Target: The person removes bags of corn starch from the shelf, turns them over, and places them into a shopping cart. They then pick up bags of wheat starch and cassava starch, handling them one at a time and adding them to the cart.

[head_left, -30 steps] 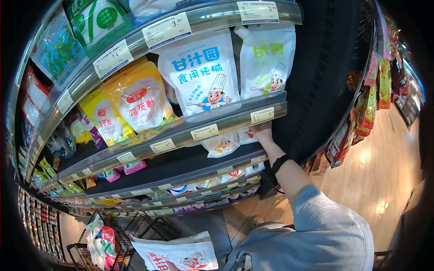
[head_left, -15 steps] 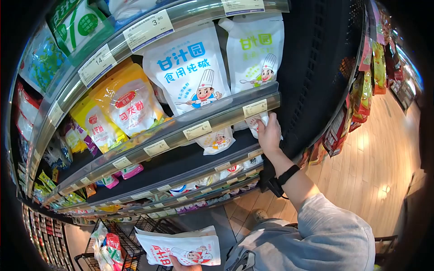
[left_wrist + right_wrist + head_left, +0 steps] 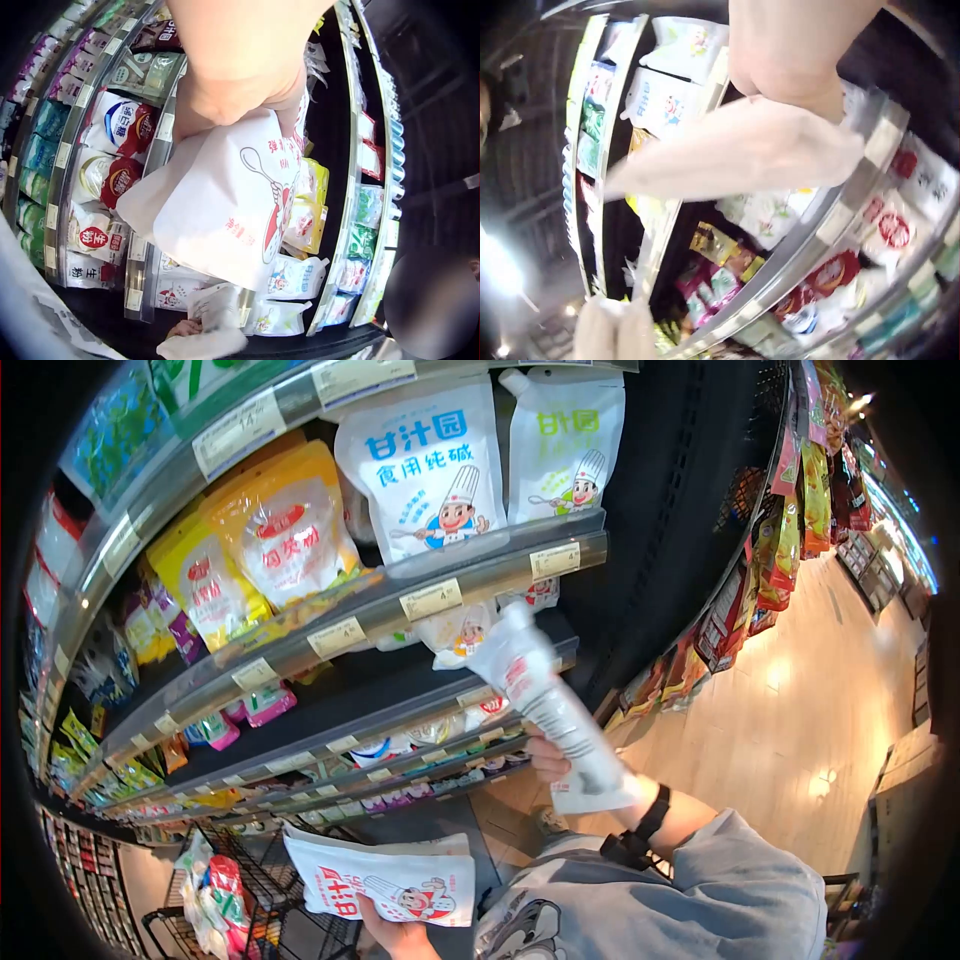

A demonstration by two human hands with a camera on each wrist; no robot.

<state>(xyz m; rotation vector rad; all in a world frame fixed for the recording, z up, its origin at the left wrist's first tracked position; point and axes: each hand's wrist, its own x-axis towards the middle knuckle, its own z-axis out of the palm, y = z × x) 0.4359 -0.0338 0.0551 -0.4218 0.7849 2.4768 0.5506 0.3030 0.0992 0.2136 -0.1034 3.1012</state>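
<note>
In the head view my left hand (image 3: 392, 934) grips white pouches (image 3: 420, 895) with red lettering and a chef figure, low in front of the body; one lies behind the other. The left wrist view shows that hand (image 3: 232, 82) from above, its fingers at the top of the front pouch (image 3: 217, 195). My right hand (image 3: 548, 758) holds another white pouch (image 3: 560, 710) with red print, tilted and blurred, in front of the lower shelf. This pouch (image 3: 735, 154) hides most of the right fingers in the right wrist view.
Above stand white pouches with blue (image 3: 430, 470) and green lettering (image 3: 565, 450), beside yellow bags (image 3: 285, 525). More chef pouches (image 3: 455, 635) sit beneath the price-tag rail (image 3: 385, 622). A wire cart (image 3: 265, 880) with bagged goods is at lower left; hanging packets (image 3: 790, 530) line the right.
My right hand has drawn a white pouch out from the lower shelf and brought it down toward the body. The left hand still holds its pouches and shows more fully.
</note>
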